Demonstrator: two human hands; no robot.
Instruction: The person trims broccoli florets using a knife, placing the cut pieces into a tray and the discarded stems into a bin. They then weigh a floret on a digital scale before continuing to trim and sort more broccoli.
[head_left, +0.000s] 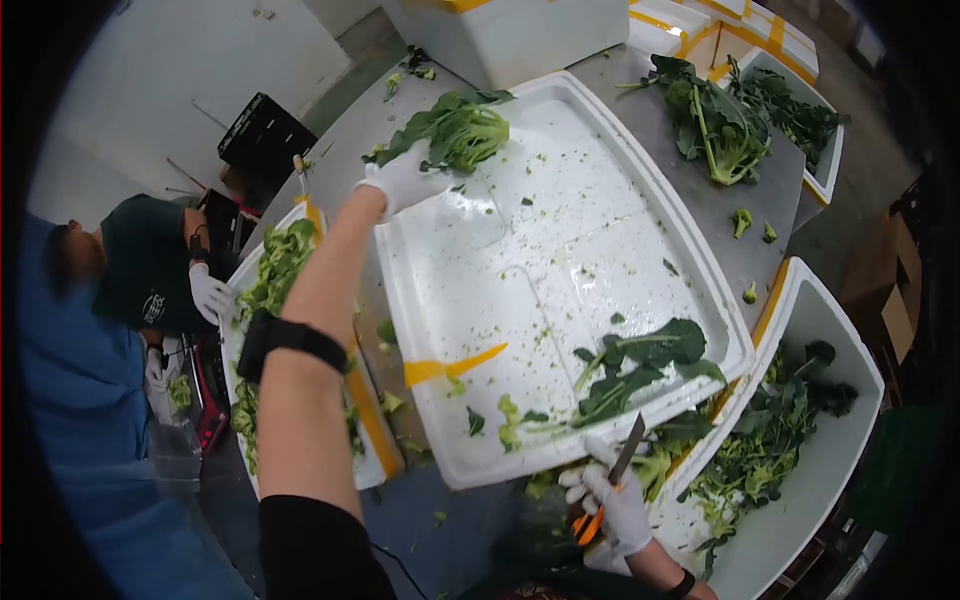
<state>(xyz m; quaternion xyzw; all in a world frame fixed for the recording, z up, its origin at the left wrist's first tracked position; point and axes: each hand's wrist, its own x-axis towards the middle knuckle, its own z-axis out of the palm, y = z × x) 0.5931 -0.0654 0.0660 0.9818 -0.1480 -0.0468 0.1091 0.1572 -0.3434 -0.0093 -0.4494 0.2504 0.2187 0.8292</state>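
My left hand (410, 182), in a white glove, reaches to the far left corner of the white foam tray (455, 478). Its fingers are around the leafy base of a green vegetable bunch (475, 135). Near the tray's close right edge, my right hand (615, 505), also gloved, grips a knife (628, 455) with an orange handle, blade pointing up and away. Leafy stems (640, 365) lie inside the tray beyond the knife, among small green scraps.
A foam box of trimmings (850, 440) stands at the right, another box (380, 440) of cut greens at the left. A broccoli plant (725, 130) lies on the metal table (640, 110). A co-worker (150, 260) is at far left.
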